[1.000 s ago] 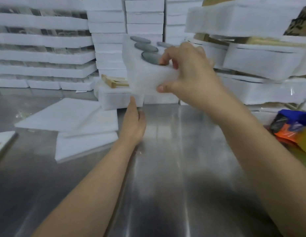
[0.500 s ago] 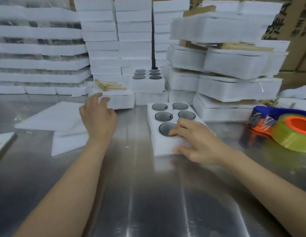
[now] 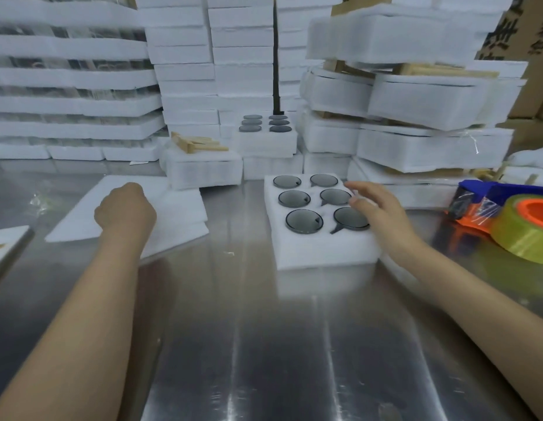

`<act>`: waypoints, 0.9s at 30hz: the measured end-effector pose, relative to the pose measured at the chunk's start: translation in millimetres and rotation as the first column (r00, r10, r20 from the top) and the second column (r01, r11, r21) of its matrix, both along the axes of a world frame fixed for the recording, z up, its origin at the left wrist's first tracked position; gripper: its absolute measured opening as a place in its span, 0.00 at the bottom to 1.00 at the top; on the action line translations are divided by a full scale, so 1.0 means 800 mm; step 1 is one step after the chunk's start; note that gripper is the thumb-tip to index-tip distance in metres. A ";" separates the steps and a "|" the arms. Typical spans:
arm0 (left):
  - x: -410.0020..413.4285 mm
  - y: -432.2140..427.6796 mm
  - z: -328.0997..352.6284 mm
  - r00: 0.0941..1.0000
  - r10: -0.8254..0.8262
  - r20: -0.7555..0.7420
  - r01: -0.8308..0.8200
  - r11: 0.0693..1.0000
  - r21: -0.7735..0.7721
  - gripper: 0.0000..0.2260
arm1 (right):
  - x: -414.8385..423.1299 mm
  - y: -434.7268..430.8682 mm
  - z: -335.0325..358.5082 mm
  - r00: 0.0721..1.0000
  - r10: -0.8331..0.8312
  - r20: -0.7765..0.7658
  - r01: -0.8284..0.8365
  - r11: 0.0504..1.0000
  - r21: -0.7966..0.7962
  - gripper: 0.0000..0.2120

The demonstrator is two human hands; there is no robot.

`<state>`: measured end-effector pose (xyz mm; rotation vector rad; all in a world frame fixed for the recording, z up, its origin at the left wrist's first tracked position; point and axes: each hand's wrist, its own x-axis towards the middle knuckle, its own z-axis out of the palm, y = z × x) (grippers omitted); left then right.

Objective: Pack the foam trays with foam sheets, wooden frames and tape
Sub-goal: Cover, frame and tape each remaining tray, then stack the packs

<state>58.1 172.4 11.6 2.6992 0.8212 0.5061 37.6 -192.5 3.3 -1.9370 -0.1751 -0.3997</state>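
Shiny metal counter (image 3: pixel 264 344), streaked with reflections. Brown cardboard boxes (image 3: pixel 534 71) with black printed characters stacked at far right. Dark vertical gap (image 3: pixel 275 56) behind.

One camera only, worn on the person's head, looking forward and down over the steel table (image 3: pixel 264 344). It sits close above both forearms and faces the stacks (image 3: pixel 185 71) at the back

foam tray (image 3: pixel 318 250): lowered onto table | left hand (image 3: pixel 124 212): moved to foam sheets (image 3: pixel 176 214)
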 end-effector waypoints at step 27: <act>-0.067 -0.184 0.036 0.959 -0.281 -0.028 0.259 0.839 0.479 0.15 | 0.019 -0.004 -0.013 0.999 0.004 -0.051 -0.008 0.997 -0.076 0.14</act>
